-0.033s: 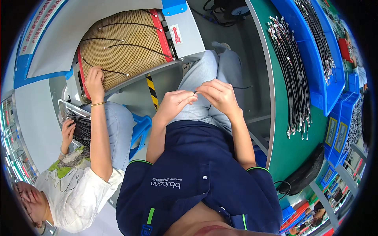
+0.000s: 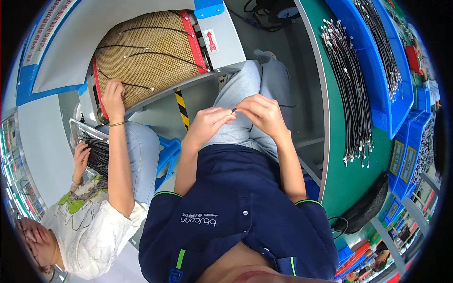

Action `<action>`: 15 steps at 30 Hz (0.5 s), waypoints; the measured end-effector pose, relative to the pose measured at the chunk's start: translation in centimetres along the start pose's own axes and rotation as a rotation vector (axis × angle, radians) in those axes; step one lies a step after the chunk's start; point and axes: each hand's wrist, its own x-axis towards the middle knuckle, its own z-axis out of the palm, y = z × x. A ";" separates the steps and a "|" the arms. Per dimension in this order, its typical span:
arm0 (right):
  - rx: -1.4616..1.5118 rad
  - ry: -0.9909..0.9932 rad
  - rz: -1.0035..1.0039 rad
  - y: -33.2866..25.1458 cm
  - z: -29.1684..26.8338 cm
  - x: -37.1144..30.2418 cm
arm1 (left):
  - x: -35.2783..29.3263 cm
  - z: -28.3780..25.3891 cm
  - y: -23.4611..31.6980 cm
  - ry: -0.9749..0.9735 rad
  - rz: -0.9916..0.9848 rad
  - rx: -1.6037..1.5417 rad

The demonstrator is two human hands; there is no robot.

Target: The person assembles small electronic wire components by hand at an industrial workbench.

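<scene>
Above my lap, my left hand (image 2: 208, 124) and my right hand (image 2: 262, 116) meet fingertip to fingertip. Both pinch a thin black cable (image 2: 289, 106), a short bit of which shows between the fingertips. Its free tail sticks out to the right, past my right hand. The cable's end inside my fingers is too small and covered to make out. At the left, a co-worker's hand (image 2: 113, 100) rests at the near edge of a tan mesh conveyor belt (image 2: 155, 35), beside a short black cable (image 2: 138, 86). The co-worker's other hand (image 2: 81, 160) is at a bundle of black cables (image 2: 98, 158).
Several black cables lie spread on the belt, under a grey hood (image 2: 71, 56). On the right, a green table (image 2: 337, 188) bears a long bundle of black cables with white connectors (image 2: 351, 94), a blue bin (image 2: 377, 104) and a black pouch (image 2: 365, 210). A blue stool (image 2: 169, 153) stands left of me.
The cable's free tail beyond my right hand has dipped slightly and drawn a little toward the hand. My hands and the co-worker's stay practically where they were.
</scene>
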 end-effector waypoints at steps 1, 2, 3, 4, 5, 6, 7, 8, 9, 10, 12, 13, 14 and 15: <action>0.001 -0.002 0.000 -0.1 -0.1 -0.1 | 0.2 -0.3 0.0 0.022 0.116 0.140; 0.033 -0.069 0.072 -0.2 -0.2 -0.1 | 0.3 -0.5 0.0 0.043 0.232 0.280; 0.062 -0.132 0.144 -0.3 -0.2 -0.1 | 0.3 -0.7 -0.2 0.043 0.234 0.280; 0.061 -0.131 0.143 -0.2 -0.2 0.0 | 0.3 -0.8 -0.4 0.057 0.261 0.371; 0.065 -0.139 0.153 -0.2 -0.1 0.1 | 0.4 -0.9 -0.5 0.071 0.289 0.462; 0.072 -0.151 0.161 -0.2 0.0 0.1 | 0.5 -0.9 -0.4 0.073 0.288 0.462; 0.073 -0.152 0.160 -0.3 0.0 0.1 | 0.7 -0.8 -0.2 0.141 0.357 0.485; 0.067 -0.135 0.161 -0.4 0.0 0.2 | 0.9 -0.6 -0.1 0.210 0.425 0.506; 0.060 -0.118 0.161 -0.4 0.0 0.2 | 0.9 -0.4 -0.1 0.210 0.425 0.506; 0.060 -0.118 0.161 -0.4 0.0 0.1 | 0.9 -0.2 0.0 0.235 0.437 0.501; 0.082 -0.103 0.196 -0.5 0.0 0.1 | 0.9 -0.1 0.1 0.258 0.449 0.496; 0.082 -0.104 0.197 -0.5 0.0 0.0 | 0.9 -0.1 0.1 0.253 0.453 0.487; 0.073 -0.110 0.194 -0.6 0.0 0.1 | 0.8 -0.1 0.1 0.247 0.457 0.479; 0.065 -0.116 0.190 -0.7 -0.1 0.2 | 0.8 -0.1 0.1 0.246 0.456 0.479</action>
